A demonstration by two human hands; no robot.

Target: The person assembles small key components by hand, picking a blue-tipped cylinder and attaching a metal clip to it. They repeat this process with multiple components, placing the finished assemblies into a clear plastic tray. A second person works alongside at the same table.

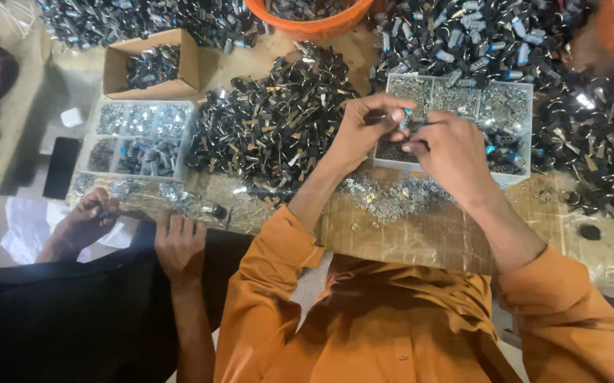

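**A:** I see my left hand (355,135) and right hand (443,145) raised together over the divided tray (520,92). What's pinched?

**B:** A small part (405,118) with a blue tip, right between both hands' fingertips. My left fingers are closed on it; my right thumb and forefinger are nipped shut against its other end. I can't tell the exact shape, it's too small.

**A:** How do I do this well?

**B:** I'd judge a light, steady pinch, hands braced close, working above the tray so anything dropped lands there.

**A:** Materials?

**B:** The screws (392,195) scattered on the board look shiny and metallic. The black pile (271,128) is glossy clips with brassy tabs. The box (152,65) is plain cardboard. A co-worker's hand (179,245) rests at the board's edge.
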